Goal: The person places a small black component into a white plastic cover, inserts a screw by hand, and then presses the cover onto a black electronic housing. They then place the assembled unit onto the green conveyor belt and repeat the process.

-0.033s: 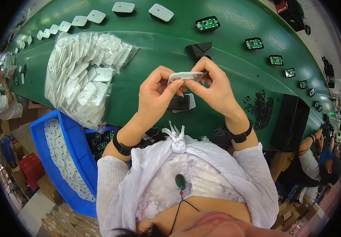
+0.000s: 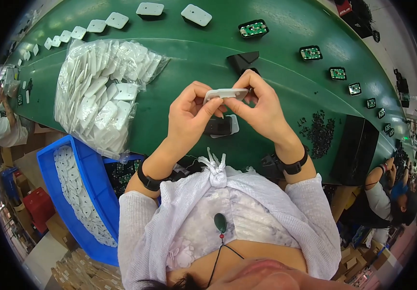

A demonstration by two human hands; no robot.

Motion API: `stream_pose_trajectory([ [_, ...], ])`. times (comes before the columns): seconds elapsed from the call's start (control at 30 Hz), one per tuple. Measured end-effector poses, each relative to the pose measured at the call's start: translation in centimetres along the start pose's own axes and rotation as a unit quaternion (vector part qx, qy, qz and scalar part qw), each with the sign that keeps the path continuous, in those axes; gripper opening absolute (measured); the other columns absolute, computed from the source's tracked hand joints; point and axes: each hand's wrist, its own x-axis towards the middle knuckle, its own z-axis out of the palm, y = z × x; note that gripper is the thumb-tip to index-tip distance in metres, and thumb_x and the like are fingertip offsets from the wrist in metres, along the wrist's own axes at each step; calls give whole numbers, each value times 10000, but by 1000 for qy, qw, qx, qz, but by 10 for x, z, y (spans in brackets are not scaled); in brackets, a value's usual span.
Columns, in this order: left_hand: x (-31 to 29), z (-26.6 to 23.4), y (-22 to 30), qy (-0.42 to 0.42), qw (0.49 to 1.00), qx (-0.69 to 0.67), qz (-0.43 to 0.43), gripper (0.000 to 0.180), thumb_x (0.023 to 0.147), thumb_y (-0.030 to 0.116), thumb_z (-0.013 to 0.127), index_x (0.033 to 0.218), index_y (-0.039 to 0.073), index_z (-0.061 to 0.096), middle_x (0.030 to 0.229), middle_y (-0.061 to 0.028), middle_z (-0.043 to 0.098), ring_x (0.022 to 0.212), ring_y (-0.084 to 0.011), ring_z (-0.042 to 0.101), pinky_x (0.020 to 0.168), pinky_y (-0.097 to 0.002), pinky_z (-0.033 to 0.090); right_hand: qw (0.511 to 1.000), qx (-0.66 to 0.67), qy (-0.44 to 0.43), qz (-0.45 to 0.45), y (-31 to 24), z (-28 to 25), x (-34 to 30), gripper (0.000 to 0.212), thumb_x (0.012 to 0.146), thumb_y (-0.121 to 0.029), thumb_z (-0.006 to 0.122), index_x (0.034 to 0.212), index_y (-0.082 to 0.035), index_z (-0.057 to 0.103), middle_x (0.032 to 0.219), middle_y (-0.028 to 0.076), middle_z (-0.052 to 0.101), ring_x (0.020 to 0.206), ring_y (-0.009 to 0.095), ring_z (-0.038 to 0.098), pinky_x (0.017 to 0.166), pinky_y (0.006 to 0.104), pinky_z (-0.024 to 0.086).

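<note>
Between my two hands I hold a white plastic cover (image 2: 226, 93), tilted so that one long edge faces me. My left hand (image 2: 192, 107) is closed on its left end, thumb against the near side. The right end is pinched by my right hand (image 2: 257, 102), with the thumb at the near edge. Just below my fingers on the green table lies a black rectangular piece (image 2: 219, 126), partly over another white cover (image 2: 235, 124). A black angular part (image 2: 243, 61) rests beyond my right hand.
To the left lies a clear bag of white covers (image 2: 97, 92), near a blue bin (image 2: 103, 191) of small white parts. White-topped units line the far left; black housings with green circuit boards (image 2: 254, 29) curve rightward. Small black pieces (image 2: 318, 134) lie beside a black box (image 2: 355, 150). Other people sit at both sides.
My hands and the white cover have shifted very slightly to the left. Both hands keep their hold, and the things on the table have not visibly moved.
</note>
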Motion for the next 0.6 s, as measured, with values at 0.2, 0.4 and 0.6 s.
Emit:
stream_pose_trajectory([
  [0.2,10,-9,1,25,995,-23,-92,168,987,77,498,1089,-46,550,978,-118,635,796,-166,655,728,-287,549,998,-23,40,31,3,4,7,175,827,-74,727,890,-44,567,820,-43,493,717,29,445,613,188,363],
  [0.4,37,-68,-12,113,963,214,-120,117,954,45,504,1039,-21,552,827,-117,655,669,-169,630,633,-286,504,948,-247,59,-192,10,-57,68,283,832,-12,631,1108,-72,610,1000,36,625,895,154,588,767,261,458],
  [0.6,66,-69,-22,61,840,539,12,59,887,79,584,895,76,643,854,-119,570,782,-317,598,677,-401,485,807,-570,-25,-152,58,-94,140,447,806,-53,665,1235,-142,580,1313,70,504,1201,277,484,990,379,431],
])
